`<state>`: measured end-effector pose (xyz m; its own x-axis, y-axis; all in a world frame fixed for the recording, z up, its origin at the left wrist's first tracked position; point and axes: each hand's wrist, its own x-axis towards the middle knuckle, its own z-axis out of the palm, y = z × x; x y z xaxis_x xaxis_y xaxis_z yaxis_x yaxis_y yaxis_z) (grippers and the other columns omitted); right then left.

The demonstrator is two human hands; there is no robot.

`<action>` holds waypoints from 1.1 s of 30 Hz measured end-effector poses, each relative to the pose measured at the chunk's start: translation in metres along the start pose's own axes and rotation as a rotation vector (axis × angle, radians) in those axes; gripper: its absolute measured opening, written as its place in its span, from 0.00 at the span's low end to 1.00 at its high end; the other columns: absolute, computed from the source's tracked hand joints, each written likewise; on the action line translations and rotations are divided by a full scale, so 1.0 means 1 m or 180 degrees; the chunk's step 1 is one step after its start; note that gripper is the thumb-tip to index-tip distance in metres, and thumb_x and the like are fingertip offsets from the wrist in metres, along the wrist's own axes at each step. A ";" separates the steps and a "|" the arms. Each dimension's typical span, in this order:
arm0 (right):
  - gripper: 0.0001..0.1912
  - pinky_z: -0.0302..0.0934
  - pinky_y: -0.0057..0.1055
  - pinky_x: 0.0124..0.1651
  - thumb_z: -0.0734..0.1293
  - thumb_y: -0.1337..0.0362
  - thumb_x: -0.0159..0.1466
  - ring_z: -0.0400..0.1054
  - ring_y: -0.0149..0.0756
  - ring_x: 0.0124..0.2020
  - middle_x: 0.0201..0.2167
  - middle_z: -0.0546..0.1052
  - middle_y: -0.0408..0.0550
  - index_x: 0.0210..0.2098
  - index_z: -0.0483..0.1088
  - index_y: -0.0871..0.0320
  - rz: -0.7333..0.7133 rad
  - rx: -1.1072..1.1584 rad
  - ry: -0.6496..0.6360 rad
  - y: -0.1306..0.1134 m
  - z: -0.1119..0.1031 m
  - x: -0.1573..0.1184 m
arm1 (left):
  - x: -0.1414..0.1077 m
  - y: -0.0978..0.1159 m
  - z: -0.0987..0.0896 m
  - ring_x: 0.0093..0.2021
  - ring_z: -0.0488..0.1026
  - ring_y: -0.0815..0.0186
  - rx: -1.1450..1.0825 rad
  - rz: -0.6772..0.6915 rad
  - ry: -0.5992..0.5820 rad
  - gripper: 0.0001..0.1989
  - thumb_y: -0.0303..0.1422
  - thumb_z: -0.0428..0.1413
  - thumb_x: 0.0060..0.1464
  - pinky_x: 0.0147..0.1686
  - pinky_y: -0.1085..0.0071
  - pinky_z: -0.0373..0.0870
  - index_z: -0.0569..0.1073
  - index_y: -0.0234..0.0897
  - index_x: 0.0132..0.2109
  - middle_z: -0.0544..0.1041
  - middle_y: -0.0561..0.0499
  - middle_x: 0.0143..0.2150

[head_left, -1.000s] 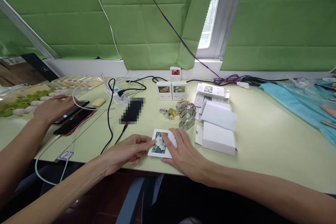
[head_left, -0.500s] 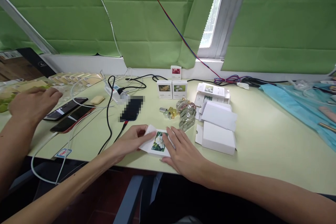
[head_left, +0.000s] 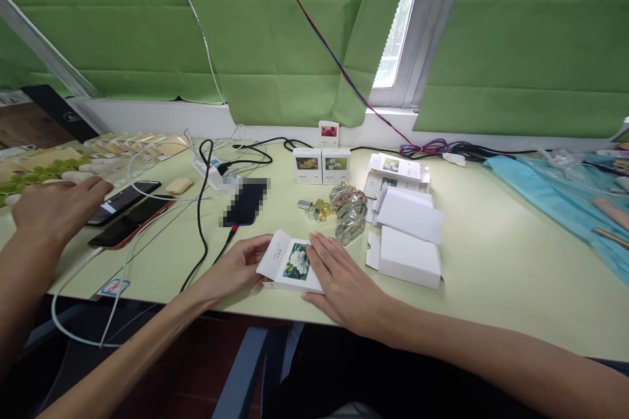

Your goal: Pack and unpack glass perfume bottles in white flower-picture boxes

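A small white cardboard box (head_left: 296,262) with a white-flower picture lies near the table's front edge, its left end flap raised. At that end is my left hand (head_left: 238,268), fingers curled against the flap, their tips partly hidden behind it. My right hand (head_left: 341,281) covers the box's right end, fingers together on top and thumb along the front side. Behind the box stand several clear glass bottles (head_left: 350,219) in a cluster, with small yellowish pieces and a silver cap (head_left: 305,205) beside them.
Opened white boxes (head_left: 410,255) are piled to the right. Two upright picture boxes (head_left: 322,167) stand at the back. Phones (head_left: 130,221), cables and a power strip (head_left: 216,177) occupy the left, where another person's hand (head_left: 61,209) reaches in. Blue plastic (head_left: 555,203) lies far right.
My left thumb has come off the box's top and moved left, and the flap now stands more exposed. My right hand stays on the box. The other person's hand has dropped slightly.
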<state>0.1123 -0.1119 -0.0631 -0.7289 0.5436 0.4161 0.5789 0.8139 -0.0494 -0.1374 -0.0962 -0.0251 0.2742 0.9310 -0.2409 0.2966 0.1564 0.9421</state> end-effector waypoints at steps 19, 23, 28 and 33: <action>0.39 0.64 0.50 0.67 0.63 0.75 0.71 0.47 0.59 0.73 0.66 0.62 0.79 0.73 0.40 0.79 -0.0221 -0.0107 0.0356 0.011 -0.021 -0.059 | 0.003 -0.001 0.010 0.43 0.75 0.59 0.0678 0.0390 -0.0397 0.16 0.32 0.60 0.51 0.44 0.70 0.73 0.78 0.35 0.48 0.80 0.48 0.43; 0.42 0.66 0.50 0.66 0.65 0.75 0.70 0.51 0.60 0.71 0.65 0.66 0.77 0.74 0.37 0.76 -0.0166 -0.0041 0.0622 0.010 -0.017 -0.064 | -0.004 -0.010 0.012 0.28 0.61 0.70 0.1220 0.0502 -0.0124 0.11 0.35 0.57 0.55 0.27 0.76 0.61 0.77 0.33 0.41 0.70 0.54 0.29; 0.40 0.66 0.48 0.67 0.65 0.74 0.70 0.53 0.57 0.71 0.65 0.66 0.74 0.74 0.42 0.74 -0.0108 0.0101 0.0755 0.010 -0.015 -0.065 | -0.022 0.001 0.003 0.29 0.62 0.69 0.1539 0.0716 -0.0398 0.14 0.40 0.57 0.58 0.29 0.75 0.64 0.76 0.34 0.44 0.69 0.54 0.30; 0.31 0.65 0.47 0.68 0.65 0.73 0.70 0.53 0.58 0.72 0.64 0.67 0.77 0.69 0.55 0.79 -0.0118 0.0101 0.0752 0.011 -0.015 -0.062 | -0.024 -0.001 0.014 0.28 0.65 0.69 0.1802 0.0959 -0.0114 0.17 0.43 0.64 0.53 0.27 0.76 0.64 0.78 0.34 0.43 0.74 0.53 0.31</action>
<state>0.1696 -0.1399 -0.0759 -0.6415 0.4533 0.6189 0.5388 0.8405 -0.0571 -0.1313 -0.1237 -0.0239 0.4483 0.8939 -0.0017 0.6363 -0.3178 0.7030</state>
